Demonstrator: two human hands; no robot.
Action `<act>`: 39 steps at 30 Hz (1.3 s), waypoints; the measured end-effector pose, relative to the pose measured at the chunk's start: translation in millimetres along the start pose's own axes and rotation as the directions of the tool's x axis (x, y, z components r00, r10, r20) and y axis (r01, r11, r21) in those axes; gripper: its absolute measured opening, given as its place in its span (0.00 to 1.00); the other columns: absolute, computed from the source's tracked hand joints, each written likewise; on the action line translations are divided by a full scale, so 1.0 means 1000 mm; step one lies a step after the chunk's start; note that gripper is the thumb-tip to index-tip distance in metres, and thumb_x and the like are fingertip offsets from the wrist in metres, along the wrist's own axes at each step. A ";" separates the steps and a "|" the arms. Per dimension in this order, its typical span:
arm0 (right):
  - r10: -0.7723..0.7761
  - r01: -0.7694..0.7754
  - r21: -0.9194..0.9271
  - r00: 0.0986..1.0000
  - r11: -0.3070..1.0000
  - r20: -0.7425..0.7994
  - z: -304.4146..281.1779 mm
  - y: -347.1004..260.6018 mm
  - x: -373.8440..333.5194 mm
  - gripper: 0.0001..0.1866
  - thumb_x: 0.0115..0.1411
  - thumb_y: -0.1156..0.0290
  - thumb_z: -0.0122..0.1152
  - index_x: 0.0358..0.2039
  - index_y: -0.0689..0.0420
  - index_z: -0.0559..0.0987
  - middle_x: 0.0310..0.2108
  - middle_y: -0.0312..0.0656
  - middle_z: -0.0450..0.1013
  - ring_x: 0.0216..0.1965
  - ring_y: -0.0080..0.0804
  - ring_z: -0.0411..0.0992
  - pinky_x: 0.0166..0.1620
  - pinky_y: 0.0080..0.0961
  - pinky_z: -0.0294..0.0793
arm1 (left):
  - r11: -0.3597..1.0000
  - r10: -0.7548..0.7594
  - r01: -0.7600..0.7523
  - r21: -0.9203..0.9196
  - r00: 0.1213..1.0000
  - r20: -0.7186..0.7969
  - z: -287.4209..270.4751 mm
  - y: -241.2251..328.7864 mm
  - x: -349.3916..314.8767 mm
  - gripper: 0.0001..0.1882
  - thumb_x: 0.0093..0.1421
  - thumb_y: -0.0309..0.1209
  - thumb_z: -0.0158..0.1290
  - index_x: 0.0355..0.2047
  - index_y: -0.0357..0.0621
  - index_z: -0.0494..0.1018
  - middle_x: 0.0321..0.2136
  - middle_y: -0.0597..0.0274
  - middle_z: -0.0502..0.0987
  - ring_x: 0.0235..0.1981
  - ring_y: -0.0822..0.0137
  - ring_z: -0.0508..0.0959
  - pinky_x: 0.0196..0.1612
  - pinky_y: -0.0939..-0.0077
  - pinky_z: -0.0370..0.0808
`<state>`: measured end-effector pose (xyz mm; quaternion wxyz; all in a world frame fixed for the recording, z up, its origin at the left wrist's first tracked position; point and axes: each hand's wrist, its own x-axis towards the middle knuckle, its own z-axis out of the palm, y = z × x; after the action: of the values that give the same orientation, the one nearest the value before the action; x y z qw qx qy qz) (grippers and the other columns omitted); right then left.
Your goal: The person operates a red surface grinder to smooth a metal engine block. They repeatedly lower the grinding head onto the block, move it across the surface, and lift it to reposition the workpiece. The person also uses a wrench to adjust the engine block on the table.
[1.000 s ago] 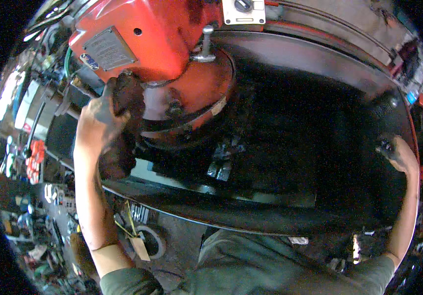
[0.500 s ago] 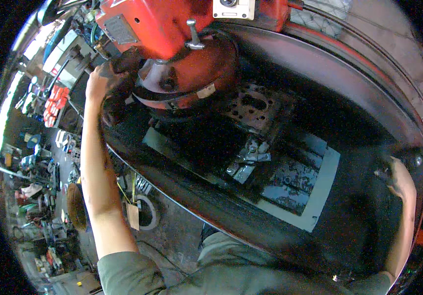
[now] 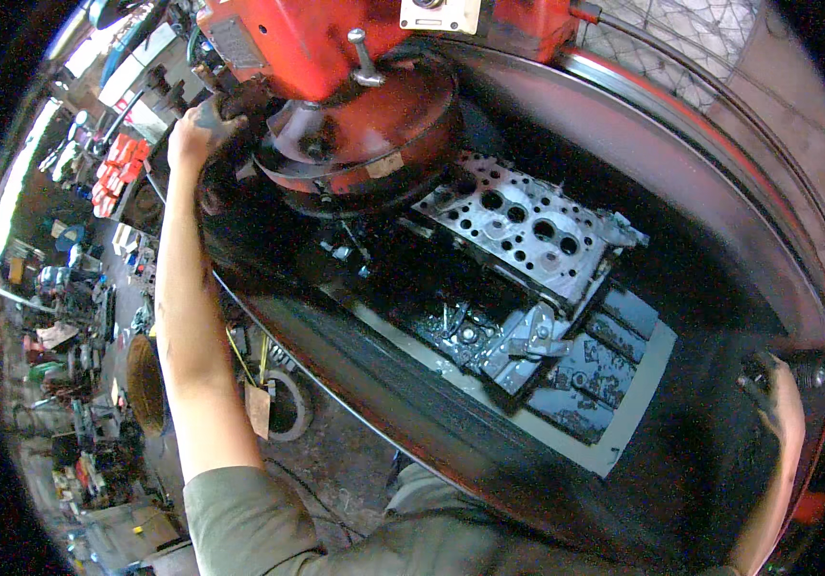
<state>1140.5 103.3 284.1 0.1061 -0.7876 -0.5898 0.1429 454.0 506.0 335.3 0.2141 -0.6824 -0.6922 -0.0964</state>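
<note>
while the left hand [image 3: 196, 130] is stretched far up and to the left, its fingers are curled tight around a dark handle [image 3: 230, 96] on the side of the red machine head [image 3: 335, 58], so that hand is clamped on the handle. the right hand [image 3: 779, 403] lies at the far right edge of the machine's dark bed [image 3: 489, 422], against a dark knob [image 3: 806, 376] there; its fingers are grimy and bent, but whether they grip the knob or only rest on it cannot be told. below the red head hangs a round red housing [image 3: 364, 144], and just to its right, partly under it, sits a silver cylinder head [image 3: 527, 226] with 4 or more round holes in its top face. it rests on a dark flat plate [image 3: 614, 384] with metal clamps [image 3: 518, 341] just in front of it. to the left, well below, the workshop floor [image 3: 95, 317] is crowded with tools and boxes.
</note>
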 end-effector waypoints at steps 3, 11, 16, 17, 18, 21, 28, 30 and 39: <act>-0.061 0.056 -0.078 0.997 0.995 -0.054 0.014 -0.023 0.017 0.13 0.49 0.78 0.63 0.36 0.65 0.74 0.33 0.45 0.72 0.32 0.34 0.68 0.38 0.28 0.68 | 0.998 -0.020 0.019 0.052 0.999 0.033 0.005 -0.006 0.008 0.31 0.50 0.57 0.54 0.49 0.51 0.71 0.43 0.48 0.77 0.45 0.49 0.76 0.46 0.57 0.73; 0.008 -0.007 -0.079 1.000 0.997 0.013 0.012 -0.095 0.031 0.15 0.48 0.79 0.64 0.38 0.66 0.74 0.32 0.45 0.70 0.31 0.32 0.67 0.38 0.26 0.68 | 0.995 -0.091 0.090 0.034 0.996 0.016 0.016 -0.058 0.040 0.33 0.51 0.61 0.51 0.50 0.55 0.71 0.44 0.48 0.76 0.45 0.49 0.76 0.46 0.55 0.74; 0.038 -0.035 -0.084 0.999 0.996 0.037 0.025 -0.148 0.044 0.16 0.48 0.77 0.64 0.38 0.66 0.75 0.32 0.46 0.70 0.31 0.32 0.68 0.36 0.26 0.69 | 0.979 -0.160 0.161 0.124 0.987 -0.014 0.041 -0.088 0.064 0.34 0.50 0.65 0.50 0.50 0.58 0.70 0.43 0.50 0.77 0.44 0.48 0.77 0.45 0.55 0.74; -0.058 0.061 -0.068 0.997 0.996 0.043 0.029 -0.160 0.046 0.15 0.49 0.75 0.64 0.38 0.65 0.75 0.32 0.48 0.71 0.32 0.37 0.69 0.38 0.29 0.70 | 0.982 -0.157 0.160 0.100 0.987 -0.031 0.048 -0.095 0.069 0.35 0.50 0.65 0.49 0.50 0.58 0.71 0.43 0.50 0.77 0.44 0.48 0.77 0.45 0.55 0.74; -0.084 0.090 -0.093 0.994 0.992 0.068 0.034 -0.173 0.049 0.15 0.50 0.73 0.64 0.37 0.64 0.75 0.32 0.49 0.72 0.33 0.42 0.70 0.40 0.33 0.71 | 0.984 -0.156 0.158 0.086 0.987 -0.037 0.054 -0.105 0.074 0.35 0.50 0.66 0.49 0.50 0.58 0.71 0.43 0.50 0.77 0.44 0.48 0.77 0.45 0.55 0.74; -0.318 0.340 -0.114 0.932 0.934 0.176 0.054 -0.210 0.064 0.12 0.52 0.71 0.64 0.37 0.62 0.77 0.32 0.47 0.73 0.33 0.42 0.73 0.36 0.33 0.73 | 0.986 -0.138 0.148 0.077 0.983 -0.121 0.077 -0.136 0.093 0.37 0.49 0.68 0.48 0.50 0.57 0.71 0.43 0.51 0.76 0.44 0.48 0.77 0.45 0.54 0.74; -0.551 0.588 0.061 0.711 0.807 0.437 0.151 -0.281 0.100 0.18 0.56 0.58 0.59 0.39 0.60 0.76 0.34 0.51 0.72 0.37 0.51 0.72 0.41 0.41 0.72 | 0.978 -0.040 0.058 0.202 0.995 -0.092 0.119 -0.193 0.133 0.43 0.48 0.71 0.45 0.54 0.53 0.67 0.48 0.49 0.74 0.47 0.47 0.75 0.46 0.54 0.74; -0.484 0.581 0.034 0.643 0.813 0.594 0.176 -0.291 0.104 0.20 0.57 0.56 0.57 0.40 0.60 0.74 0.36 0.53 0.72 0.38 0.53 0.71 0.43 0.44 0.71 | 0.984 -0.099 0.111 0.137 0.991 -0.095 0.129 -0.205 0.143 0.41 0.49 0.69 0.45 0.53 0.54 0.68 0.48 0.50 0.74 0.46 0.47 0.76 0.45 0.54 0.74; -0.512 0.469 0.218 0.712 0.856 0.480 0.273 -0.340 0.135 0.30 0.59 0.50 0.55 0.51 0.63 0.69 0.47 0.60 0.68 0.49 0.56 0.68 0.51 0.42 0.69 | 0.935 0.005 0.013 0.354 0.999 -0.049 0.158 -0.251 0.174 0.43 0.53 0.65 0.46 0.55 0.41 0.65 0.50 0.46 0.71 0.44 0.46 0.76 0.44 0.55 0.75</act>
<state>774.8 327.7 128.6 0.0075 -0.5287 -0.7772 0.3411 184.1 718.0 309.1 0.3504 -0.6287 -0.6941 0.0128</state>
